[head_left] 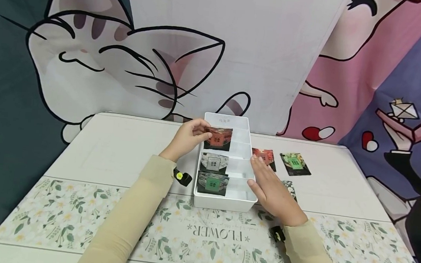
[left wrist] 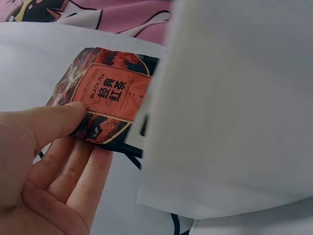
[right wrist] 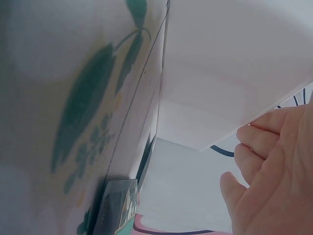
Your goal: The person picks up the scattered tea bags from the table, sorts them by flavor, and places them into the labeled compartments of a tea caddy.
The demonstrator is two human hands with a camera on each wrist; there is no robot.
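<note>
A white divided storage box [head_left: 223, 203] stands on the table with its compartments in a row. Over its back part, my left hand [head_left: 187, 138] pinches a red black tea packet [left wrist: 112, 95] between thumb and fingers; in the left wrist view the box wall hides one end of it. Nearer compartments hold a grey-white packet [head_left: 214, 163] and a green packet [head_left: 212, 184], both on the left side. Along the box's right wall rests my right hand [head_left: 274, 193], its fingers extended and its fingertips at the rim.
On the table right of the box lie another red packet [head_left: 268, 156], a bright green packet [head_left: 295, 162] and a dark floral packet [head_left: 289, 189], the last partly covered by the right hand. A flower-printed band [head_left: 215, 249] crosses the table's front. Cartoon-printed cloth [head_left: 276, 62] hangs behind.
</note>
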